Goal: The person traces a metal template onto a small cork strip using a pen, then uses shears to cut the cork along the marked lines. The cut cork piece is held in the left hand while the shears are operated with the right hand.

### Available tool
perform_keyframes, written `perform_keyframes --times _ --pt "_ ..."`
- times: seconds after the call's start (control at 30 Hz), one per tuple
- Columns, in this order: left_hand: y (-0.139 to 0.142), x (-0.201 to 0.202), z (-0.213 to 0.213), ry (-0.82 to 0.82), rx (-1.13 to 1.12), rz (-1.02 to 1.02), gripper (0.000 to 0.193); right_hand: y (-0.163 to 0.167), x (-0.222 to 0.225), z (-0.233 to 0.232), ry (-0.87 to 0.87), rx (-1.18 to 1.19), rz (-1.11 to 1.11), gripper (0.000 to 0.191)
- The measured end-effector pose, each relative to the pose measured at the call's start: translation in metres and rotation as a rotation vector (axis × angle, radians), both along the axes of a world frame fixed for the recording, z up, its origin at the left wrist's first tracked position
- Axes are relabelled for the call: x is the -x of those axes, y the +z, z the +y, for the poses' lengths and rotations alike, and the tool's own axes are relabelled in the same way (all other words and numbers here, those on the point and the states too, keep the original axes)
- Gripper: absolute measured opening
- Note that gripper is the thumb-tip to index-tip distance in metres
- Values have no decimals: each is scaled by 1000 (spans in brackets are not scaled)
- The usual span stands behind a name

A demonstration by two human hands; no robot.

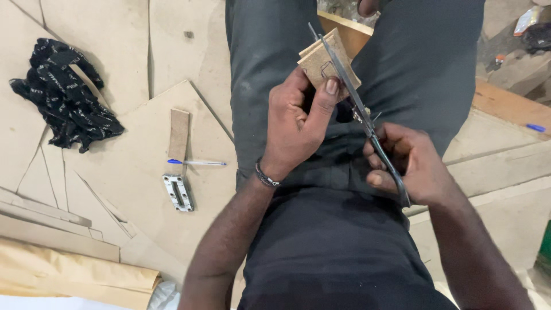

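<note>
Left hand (295,123) pinches a brown board piece (327,60); right hand (404,161) grips scissors (359,106), whose blades lie across that piece.

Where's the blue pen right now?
In the head view the blue pen lies on the board floor left of the person's legs, across the lower end of a brown strip, just above a small metal plate.

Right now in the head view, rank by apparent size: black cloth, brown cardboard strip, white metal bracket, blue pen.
1. Black patterned cloth
2. Brown cardboard strip
3. Blue-capped pen and white metal bracket: look alike, the pen longer, the bracket wider; unranked.
</note>
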State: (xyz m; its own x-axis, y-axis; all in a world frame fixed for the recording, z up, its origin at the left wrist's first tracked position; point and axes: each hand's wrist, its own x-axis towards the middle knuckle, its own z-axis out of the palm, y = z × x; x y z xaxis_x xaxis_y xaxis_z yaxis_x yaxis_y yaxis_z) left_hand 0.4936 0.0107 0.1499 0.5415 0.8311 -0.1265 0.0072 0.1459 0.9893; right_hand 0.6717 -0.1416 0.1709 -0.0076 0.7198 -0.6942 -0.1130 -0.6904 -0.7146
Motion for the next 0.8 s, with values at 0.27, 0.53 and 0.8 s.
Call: perform_keyframes --times 0.27,0.53,0.8 --pt "8 5 4 -63 -48 66 20 5 -1 0 53 -100 -45 90" --pt "23 -11 -7 322 -323 322 50 14 0 16 48 -83 36 105" --pt "20 -4 -4 353 -782 496 39 25 8 29 88 -116 33 112"
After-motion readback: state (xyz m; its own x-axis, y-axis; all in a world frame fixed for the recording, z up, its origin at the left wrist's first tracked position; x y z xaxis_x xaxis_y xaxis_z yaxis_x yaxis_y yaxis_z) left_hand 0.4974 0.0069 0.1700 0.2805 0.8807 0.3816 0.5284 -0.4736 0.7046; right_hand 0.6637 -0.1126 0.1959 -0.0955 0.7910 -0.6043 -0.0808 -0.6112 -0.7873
